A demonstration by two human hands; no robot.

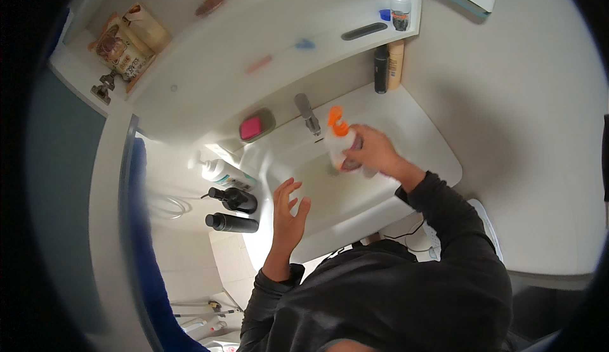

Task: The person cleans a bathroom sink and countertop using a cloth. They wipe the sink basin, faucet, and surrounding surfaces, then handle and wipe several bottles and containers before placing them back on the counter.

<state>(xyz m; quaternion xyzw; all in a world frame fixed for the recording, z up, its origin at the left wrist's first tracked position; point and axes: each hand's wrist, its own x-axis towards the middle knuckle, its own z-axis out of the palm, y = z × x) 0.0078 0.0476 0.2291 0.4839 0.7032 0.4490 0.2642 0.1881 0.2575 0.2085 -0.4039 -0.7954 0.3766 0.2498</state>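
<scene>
A white bottle (337,148) with an orange pump top is gripped by my right hand (378,151) over the white washbasin (404,119). The bottle carries a label, partly covered by my fingers. My left hand (289,214) hovers above the basin's left side with its fingers apart and nothing in them. Behind the bottle stands the metal faucet (307,114) at the basin's back edge.
A pink soap bar (251,128) sits in a soap dish. On the left rim stand a white pump bottle (228,175), a black pump bottle (238,200) and a black bottle (233,223). Two tall containers (387,69) occupy the back right corner beneath a shelf (328,57).
</scene>
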